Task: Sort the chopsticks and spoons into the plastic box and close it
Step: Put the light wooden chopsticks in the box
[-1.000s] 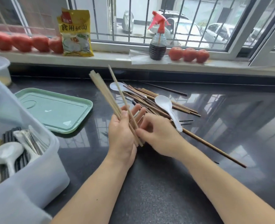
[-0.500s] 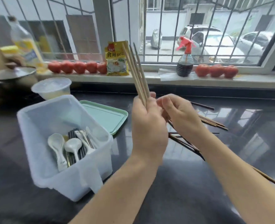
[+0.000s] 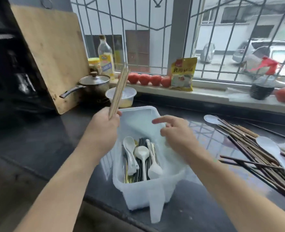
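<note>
My left hand (image 3: pixel 103 129) grips a bundle of light wooden chopsticks (image 3: pixel 119 91), which stands nearly upright over the left edge of the translucent white plastic box (image 3: pixel 138 114). Inside the box lie white spoons (image 3: pixel 142 154) and dark chopsticks. My right hand (image 3: pixel 177 133) hovers over the box's right side with its fingers spread and holds nothing. A heap of dark and brown chopsticks (image 3: pixel 252 151) with two white spoons (image 3: pixel 272 148) lies on the black counter to the right. The green lid is out of sight.
A wooden cutting board (image 3: pixel 51 52) leans at the back left, with a lidded pot (image 3: pixel 93 82) and a plastic tub (image 3: pixel 126 96) behind the box. On the sill stand an oil bottle (image 3: pixel 105 57), tomatoes (image 3: pixel 148 79), a yellow packet (image 3: pixel 182 74) and a spray bottle (image 3: pixel 262 86).
My view has swung left. My left hand has carried the bundle of chopsticks from the pile to above the box. My right hand has let go of the bundle and spread over the box.
</note>
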Demonstrator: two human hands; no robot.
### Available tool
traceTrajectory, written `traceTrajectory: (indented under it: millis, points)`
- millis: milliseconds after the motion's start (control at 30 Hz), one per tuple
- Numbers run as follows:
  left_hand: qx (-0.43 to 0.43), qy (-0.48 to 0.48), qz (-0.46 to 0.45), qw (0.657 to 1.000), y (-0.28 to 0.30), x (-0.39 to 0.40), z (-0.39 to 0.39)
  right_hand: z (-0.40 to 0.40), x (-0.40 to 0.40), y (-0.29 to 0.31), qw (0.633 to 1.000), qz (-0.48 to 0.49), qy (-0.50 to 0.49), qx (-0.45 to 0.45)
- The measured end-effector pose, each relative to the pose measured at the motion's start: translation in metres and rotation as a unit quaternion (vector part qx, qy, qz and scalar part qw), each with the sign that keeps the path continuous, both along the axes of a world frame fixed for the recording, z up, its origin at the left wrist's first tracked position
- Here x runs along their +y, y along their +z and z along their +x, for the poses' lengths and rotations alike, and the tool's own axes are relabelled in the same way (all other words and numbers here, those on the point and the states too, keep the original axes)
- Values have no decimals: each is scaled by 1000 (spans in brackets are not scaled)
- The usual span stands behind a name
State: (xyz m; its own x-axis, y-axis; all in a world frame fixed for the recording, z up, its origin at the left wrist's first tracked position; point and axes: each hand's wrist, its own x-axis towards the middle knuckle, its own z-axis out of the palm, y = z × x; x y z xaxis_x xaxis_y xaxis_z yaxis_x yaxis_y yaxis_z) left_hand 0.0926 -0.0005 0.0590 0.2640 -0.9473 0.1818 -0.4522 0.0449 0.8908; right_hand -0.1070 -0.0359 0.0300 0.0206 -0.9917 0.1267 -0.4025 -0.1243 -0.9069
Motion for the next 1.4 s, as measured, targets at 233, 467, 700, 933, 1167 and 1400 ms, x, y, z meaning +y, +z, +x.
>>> traceTrajectory:
  millis: [233, 467, 700, 933, 1167, 1400]
  points:
    - [205, -175, 70, 961, 47, -11, 14, 10, 49, 35, 979, -9, 11, 202]
    - [225, -300, 118, 919, 45, -1, 19, 51, 20, 81, 990, -80, 110, -36]
    - [195, -222, 125, 947, 44, 10, 54, 65, 5, 98, 973, -37, 50, -221]
    - [179, -81, 73, 978, 29, 4, 75, 80, 16, 81, 917, 23, 144, 370]
    - [205, -113, 41, 971, 30, 5, 53, 106, 14, 40, 787, 76, 233, 566]
    - [237, -118, 46, 963, 25, 11, 54, 87, 15, 55, 817, -14, 181, 547]
